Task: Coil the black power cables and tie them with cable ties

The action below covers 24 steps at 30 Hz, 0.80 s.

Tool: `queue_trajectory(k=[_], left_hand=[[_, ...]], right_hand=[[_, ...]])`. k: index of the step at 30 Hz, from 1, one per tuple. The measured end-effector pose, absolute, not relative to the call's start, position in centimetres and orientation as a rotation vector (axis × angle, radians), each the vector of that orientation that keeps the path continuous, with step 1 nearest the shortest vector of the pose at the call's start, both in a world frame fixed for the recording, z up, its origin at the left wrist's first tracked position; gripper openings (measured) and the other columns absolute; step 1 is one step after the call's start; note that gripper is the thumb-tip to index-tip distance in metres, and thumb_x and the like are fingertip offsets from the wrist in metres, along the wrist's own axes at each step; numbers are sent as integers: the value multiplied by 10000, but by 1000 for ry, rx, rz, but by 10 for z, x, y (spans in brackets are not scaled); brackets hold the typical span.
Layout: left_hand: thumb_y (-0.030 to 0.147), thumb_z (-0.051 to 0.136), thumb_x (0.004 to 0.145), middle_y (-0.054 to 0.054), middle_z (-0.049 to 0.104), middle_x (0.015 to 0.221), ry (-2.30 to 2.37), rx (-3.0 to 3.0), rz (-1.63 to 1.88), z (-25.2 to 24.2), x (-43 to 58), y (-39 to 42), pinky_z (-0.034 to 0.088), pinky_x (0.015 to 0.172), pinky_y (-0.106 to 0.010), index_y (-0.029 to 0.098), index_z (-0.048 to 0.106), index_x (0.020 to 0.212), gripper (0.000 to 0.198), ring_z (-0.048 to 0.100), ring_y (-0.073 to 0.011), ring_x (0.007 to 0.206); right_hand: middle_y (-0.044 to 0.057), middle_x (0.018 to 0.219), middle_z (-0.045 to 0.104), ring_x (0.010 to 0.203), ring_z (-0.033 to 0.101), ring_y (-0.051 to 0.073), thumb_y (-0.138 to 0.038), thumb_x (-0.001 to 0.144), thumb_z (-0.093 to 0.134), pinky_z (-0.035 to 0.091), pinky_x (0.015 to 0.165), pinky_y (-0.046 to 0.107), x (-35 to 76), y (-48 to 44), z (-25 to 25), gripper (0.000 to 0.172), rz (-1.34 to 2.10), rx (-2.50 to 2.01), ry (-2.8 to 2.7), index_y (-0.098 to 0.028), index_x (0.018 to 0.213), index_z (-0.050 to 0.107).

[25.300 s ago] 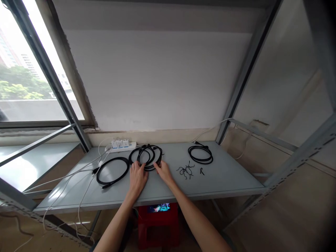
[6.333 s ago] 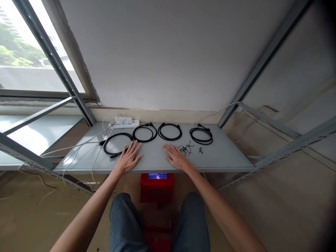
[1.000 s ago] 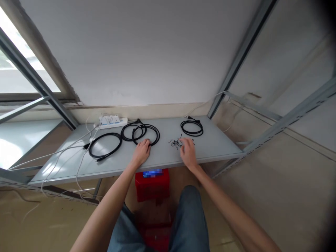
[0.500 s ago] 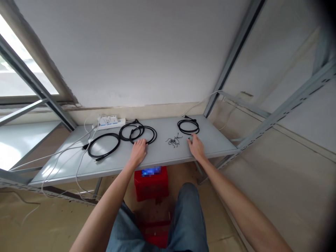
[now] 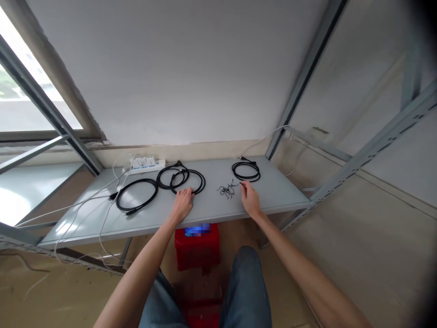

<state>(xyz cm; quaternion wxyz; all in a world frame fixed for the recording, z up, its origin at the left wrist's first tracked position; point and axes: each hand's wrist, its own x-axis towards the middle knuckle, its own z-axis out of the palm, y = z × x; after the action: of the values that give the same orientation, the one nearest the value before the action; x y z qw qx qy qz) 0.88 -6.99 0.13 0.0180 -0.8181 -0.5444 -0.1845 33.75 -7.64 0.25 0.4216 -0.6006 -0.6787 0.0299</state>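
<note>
1. Two hands rest on the grey shelf: your left hand lies open, fingertips touching the middle cable coil at its 12 o'clock.
2. Your right hand draws its fingers together at a black twist tie; I cannot tell whether it grips.
3. A twist-tie pile sits at that hand's 10 o'clock, another coil at 12.

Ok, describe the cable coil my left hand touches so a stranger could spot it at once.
On the grey metal shelf, a row of black cable coils starts with the biggest coil at the left. Take the third coil, touched by the left hand. Unlike the second coil, which it overlaps, it lies nearer the shelf's front edge.
</note>
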Motion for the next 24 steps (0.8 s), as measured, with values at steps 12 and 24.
queue_trajectory(k=[12, 24], left_hand=[[338, 397, 1080, -105, 733, 984, -1689, -2500, -501, 5, 8, -73, 424, 875, -399, 182, 627, 1040, 281, 667, -266, 975], [276, 368, 1078, -109, 734, 937, -1667, -2529, -502, 7, 6, -75, 423, 848, -399, 205, 623, 987, 280, 681, -270, 928]], right_hand=[[22, 763, 678, 714, 646, 201, -237, 1038, 348, 456, 706, 264, 175, -65, 8, 337, 554, -1150, -2026, -222, 1150, 666], [26, 770, 646, 674, 611, 230, -334, 1043, 294, 461, 697, 316, 175, -36, -2, 360, 529, -1320, -1672, -208, 1179, 603]])
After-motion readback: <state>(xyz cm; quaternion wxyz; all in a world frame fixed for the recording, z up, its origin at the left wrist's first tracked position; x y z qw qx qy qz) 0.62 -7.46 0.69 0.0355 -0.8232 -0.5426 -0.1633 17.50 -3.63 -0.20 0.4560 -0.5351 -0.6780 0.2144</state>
